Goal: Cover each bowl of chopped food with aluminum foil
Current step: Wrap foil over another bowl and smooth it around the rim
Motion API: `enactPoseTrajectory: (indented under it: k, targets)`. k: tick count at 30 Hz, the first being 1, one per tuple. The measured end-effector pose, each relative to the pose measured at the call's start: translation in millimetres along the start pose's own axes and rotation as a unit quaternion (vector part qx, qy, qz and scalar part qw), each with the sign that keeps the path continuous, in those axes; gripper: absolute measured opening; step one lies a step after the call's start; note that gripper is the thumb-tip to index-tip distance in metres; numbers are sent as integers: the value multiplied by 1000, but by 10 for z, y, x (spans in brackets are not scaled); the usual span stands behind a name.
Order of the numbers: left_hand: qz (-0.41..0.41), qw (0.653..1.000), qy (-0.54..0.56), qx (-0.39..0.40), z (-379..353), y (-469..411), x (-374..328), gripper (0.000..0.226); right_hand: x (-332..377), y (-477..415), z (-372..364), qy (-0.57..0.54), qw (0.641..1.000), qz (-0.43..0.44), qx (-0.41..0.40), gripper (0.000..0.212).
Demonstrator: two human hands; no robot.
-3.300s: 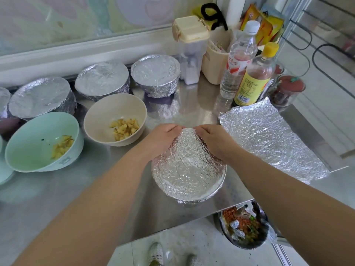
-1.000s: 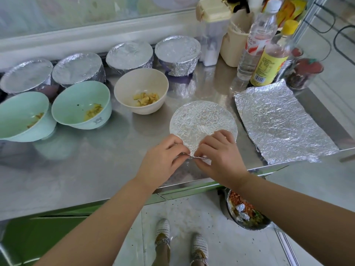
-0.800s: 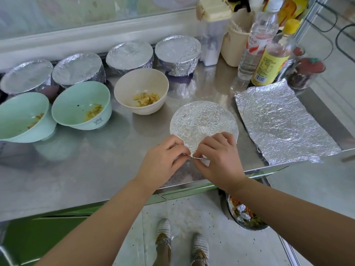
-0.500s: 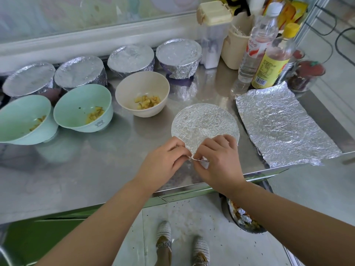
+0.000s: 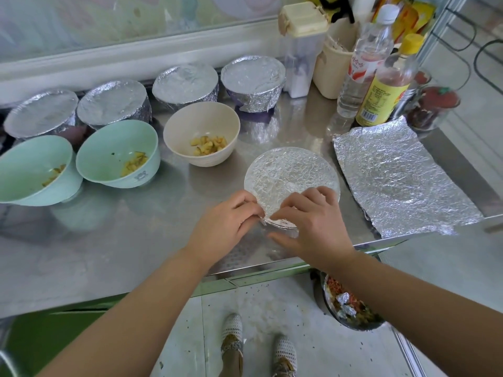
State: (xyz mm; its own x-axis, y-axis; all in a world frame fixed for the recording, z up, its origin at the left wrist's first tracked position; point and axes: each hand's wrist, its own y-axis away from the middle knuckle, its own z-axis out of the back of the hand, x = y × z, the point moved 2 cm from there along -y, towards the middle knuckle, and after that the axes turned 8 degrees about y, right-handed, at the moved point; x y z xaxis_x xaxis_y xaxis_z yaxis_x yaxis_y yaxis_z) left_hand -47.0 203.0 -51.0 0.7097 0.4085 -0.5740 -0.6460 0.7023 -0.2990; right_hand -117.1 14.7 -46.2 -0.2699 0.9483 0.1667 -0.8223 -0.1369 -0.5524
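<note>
A bowl under crinkled foil (image 5: 290, 174) stands near the steel counter's front edge. My left hand (image 5: 227, 223) and my right hand (image 5: 310, 221) pinch the foil at the near rim of that bowl. A cream bowl (image 5: 201, 133) with chopped yellow pieces and two mint-green bowls (image 5: 118, 153) (image 5: 32, 170) with a little chopped food stand uncovered to the left. Behind them, several bowls wrapped in foil (image 5: 253, 80) line the back. A loose foil sheet (image 5: 394, 172) lies flat on the right.
Two bottles (image 5: 381, 85), a salt container (image 5: 302, 42), a beige holder (image 5: 332, 66) and a glass jar (image 5: 432, 107) crowd the back right corner. The steel counter (image 5: 109, 240) ends just below my hands. A waste bin (image 5: 348, 306) stands on the floor under its edge.
Earlier my hands pressed the foil at the far rim; they have come to the near rim and pinch it there. In the last second they barely move.
</note>
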Motion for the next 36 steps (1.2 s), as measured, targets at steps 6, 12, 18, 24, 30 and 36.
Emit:
enactPoseTrajectory:
  k: [6,12,18,24,30,36]
  targets:
    - [-45,999,-20,16,-20,44,-147,28,-310,83,198,-52,995,64,64,23]
    - [-47,998,-30,-27,-101,0,-212,25,-325,70,168,-53,992,93,70,15]
    - [-48,998,-37,-30,-90,-12,-218,22,-234,61,95,-35,996,72,31,12]
    - [-50,997,-53,-31,-103,-20,-213,19,-127,104,26,-6,999,32,-20,13]
    - [-43,997,-54,-22,-111,-21,-186,20,-58,106,-9,32,998,4,-55,14]
    - [-44,997,-60,-12,-108,-25,-184,22,-5,94,-37,38,998,-9,-57,14]
